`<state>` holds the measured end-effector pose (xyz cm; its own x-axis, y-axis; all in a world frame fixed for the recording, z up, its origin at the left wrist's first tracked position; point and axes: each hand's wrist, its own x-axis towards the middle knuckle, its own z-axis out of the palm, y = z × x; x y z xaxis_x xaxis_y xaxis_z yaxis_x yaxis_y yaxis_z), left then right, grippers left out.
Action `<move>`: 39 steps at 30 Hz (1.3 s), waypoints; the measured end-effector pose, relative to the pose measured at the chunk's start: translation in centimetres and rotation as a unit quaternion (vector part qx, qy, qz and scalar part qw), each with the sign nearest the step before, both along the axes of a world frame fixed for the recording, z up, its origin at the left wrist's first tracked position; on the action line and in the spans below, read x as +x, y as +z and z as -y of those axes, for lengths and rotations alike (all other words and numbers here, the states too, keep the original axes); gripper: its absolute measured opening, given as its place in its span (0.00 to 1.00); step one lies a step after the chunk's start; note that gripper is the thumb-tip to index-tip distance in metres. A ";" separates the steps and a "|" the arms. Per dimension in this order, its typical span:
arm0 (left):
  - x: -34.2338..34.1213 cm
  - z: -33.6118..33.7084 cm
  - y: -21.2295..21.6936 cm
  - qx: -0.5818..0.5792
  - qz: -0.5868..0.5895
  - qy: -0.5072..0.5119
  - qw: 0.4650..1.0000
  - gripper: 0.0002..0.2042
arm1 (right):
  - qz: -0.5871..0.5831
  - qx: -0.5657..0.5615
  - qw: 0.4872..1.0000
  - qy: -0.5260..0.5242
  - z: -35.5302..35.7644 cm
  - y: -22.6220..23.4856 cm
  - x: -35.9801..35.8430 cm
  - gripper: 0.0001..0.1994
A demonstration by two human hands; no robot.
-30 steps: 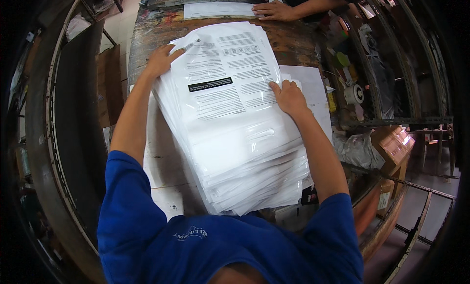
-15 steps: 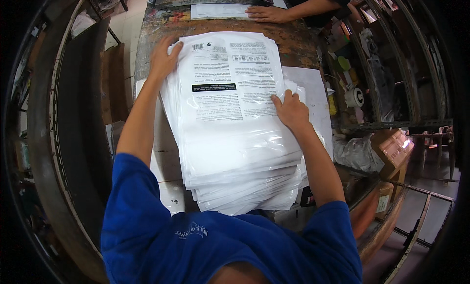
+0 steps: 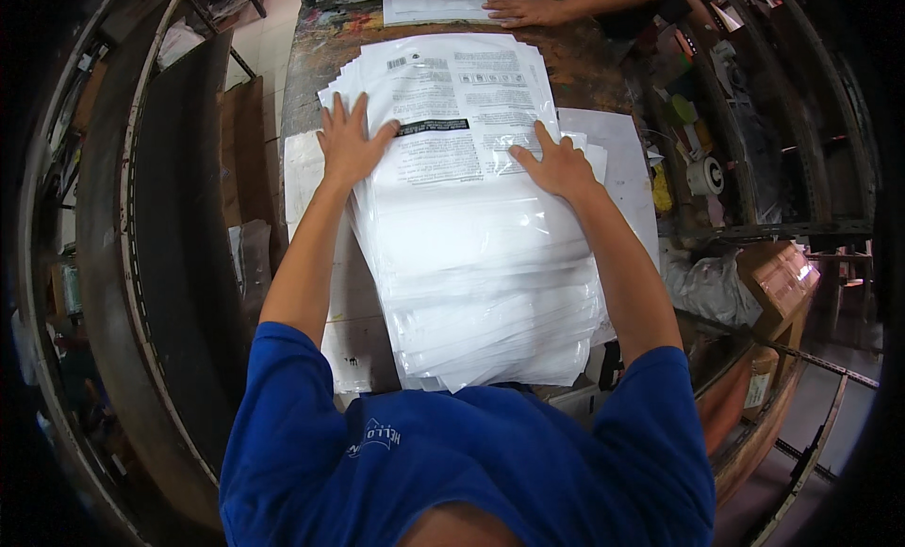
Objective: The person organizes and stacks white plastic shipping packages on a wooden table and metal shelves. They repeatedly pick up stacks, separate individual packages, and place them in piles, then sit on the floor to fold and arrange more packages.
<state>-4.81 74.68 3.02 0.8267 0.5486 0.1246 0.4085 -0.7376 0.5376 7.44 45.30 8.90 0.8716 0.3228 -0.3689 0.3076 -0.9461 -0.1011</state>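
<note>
A thick stack of printed plastic bags (image 3: 471, 227), white with black text on the top one, lies on a table before me. The lower part fans out in layers near my body. My left hand (image 3: 351, 144) rests spread on the stack's left edge, fingers apart. On the right side of the printed area lies my right hand (image 3: 558, 163), thumb and index finger stretched apart, the other fingers partly curled. Neither hand grips a bag. What is under the stack is mostly hidden.
White boards (image 3: 617, 161) lie beneath the stack. Across the stained wooden table (image 3: 330, 52), another person's hand (image 3: 518, 11) rests on a white sheet (image 3: 424, 13). A dark shelf (image 3: 189, 264) runs along the left; a cardboard box (image 3: 775, 276) and clear plastic stand at the right.
My left hand has moved from the stack's upper left corner down its edge and spread out. My right hand remains on the right side, its fingers reaching further inward.
</note>
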 end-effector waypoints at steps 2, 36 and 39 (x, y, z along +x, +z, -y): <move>-1.3 0.0 0.3 -0.006 0.034 0.045 0.998 0.42 | 0.017 -0.020 1.000 -0.011 0.0 -0.7 -0.2 0.42; 1.6 3.1 6.7 0.042 0.014 -0.313 0.949 0.28 | 0.056 0.065 0.977 0.195 -1.8 -1.3 -1.0 0.40; 5.5 4.0 5.7 0.158 -0.119 -0.275 0.941 0.27 | 0.046 0.074 0.974 0.211 -1.7 -1.3 -0.7 0.40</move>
<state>0.74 70.72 8.72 0.9999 -0.0027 -0.0145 0.0002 -0.9801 0.1984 6.73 47.01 7.58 0.6773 0.7027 -0.2178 0.6798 -0.7110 -0.1800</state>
